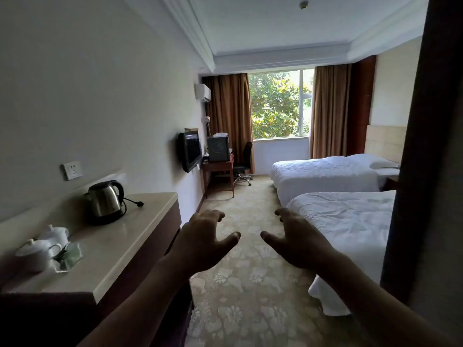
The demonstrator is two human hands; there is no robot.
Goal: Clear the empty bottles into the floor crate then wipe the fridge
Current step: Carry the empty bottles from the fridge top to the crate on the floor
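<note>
Both arms reach forward over the patterned carpet. The left hand and the right hand are held side by side, apart, palms down; the fingers of each are loosely bent and spread, thumbs pointing toward each other, and neither holds anything.

The small dark fridge stands far off at about 12 o'clock from the hands, on top of a wooden desk by the left wall, under the brown curtain. Something pale lies on its top; it may be a crumpled bag, but it is too small to tell. Its door is closed, so its contents cannot be seen.

At 9 o'clock a pale counter runs along the wall. On it stands a steel kettle, lid closed, its cord and plug lying just beside it. Nearer the camera, at 8 o'clock, two white lidded cups sit together, with a clear tray of greenish sachets just beside them.

A wall-mounted television hangs at 11 o'clock, a black swivel chair stands at the desk, and two white-sheeted beds lie from 1 to 3 o'clock.
</note>
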